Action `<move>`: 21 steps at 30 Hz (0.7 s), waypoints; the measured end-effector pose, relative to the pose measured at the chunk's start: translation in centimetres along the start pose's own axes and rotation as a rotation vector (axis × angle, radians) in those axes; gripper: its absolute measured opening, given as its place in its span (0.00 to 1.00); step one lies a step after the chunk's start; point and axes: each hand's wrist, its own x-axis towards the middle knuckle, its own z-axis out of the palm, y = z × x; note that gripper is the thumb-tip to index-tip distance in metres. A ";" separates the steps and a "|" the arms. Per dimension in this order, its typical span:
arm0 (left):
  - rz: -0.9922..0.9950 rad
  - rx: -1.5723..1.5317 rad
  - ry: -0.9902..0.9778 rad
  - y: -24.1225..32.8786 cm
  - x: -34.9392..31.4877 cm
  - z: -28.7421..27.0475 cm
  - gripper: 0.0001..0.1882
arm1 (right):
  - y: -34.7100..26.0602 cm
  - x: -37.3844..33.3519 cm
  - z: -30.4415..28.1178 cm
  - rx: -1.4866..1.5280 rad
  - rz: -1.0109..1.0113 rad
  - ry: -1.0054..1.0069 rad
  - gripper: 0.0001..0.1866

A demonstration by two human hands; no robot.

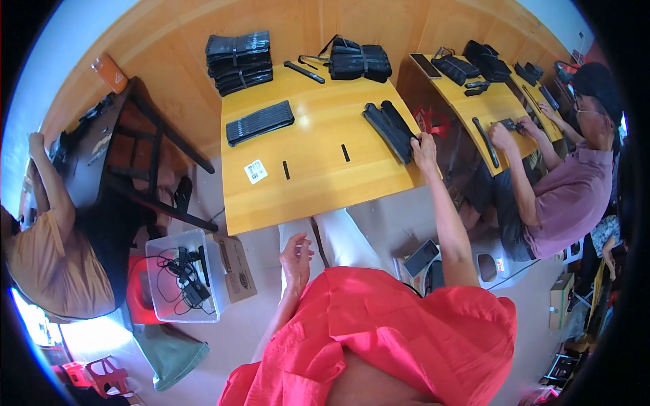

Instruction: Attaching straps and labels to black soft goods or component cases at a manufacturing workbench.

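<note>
In the head view, one yellow tabletop (318,179) is carrying one tall stack of black folded packs (238,64) at its far left, one strapped black bundle (359,62) beside a single slim black bar (305,72), one flat ribbed pack (261,122), two short black strips (286,170) and one white label (256,171). One long black pouch (387,132) is lying aslant on the right part, showing two sections side by side.

The right arm is reaching forward from the red garment (406,331), and the right hand (424,152) is touching the pouch's near right end with bent fingers; whether they are pinching it is too small to tell for certain. The left hand (296,260) is hanging below the near edge, over the lap (palm turned inward), its fingers loosely curled and half open, holding nothing.

The right hand and pouch are sitting close to the tabletop's right edge. Bare wood is stretching between the ribbed pack and the pouch, and running from the strips to the near edge. Beyond a gap on the right, a co-worker in a purple shirt (575,189) is sitting at another table (497,105).
</note>
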 end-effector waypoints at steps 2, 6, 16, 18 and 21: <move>-0.010 -0.008 -0.061 1.0 1.2 1.0 0.14 | -0.1 -0.5 -0.5 0.104 0.074 -0.029 0.14; -0.086 -0.197 -0.389 4.6 4.9 5.1 0.25 | -1.6 -2.1 -1.8 0.514 0.341 -0.105 0.11; 0.060 -0.613 -0.441 11.3 9.4 9.9 0.22 | -16.7 -10.7 -8.3 0.778 0.030 -0.243 0.17; -0.016 -0.577 -0.570 12.2 8.4 8.6 0.17 | -17.8 -10.8 -8.8 1.027 0.185 -0.341 0.22; 0.047 -0.494 -0.526 11.8 7.1 7.4 0.14 | -17.9 -10.1 -8.1 1.018 0.147 -0.644 0.34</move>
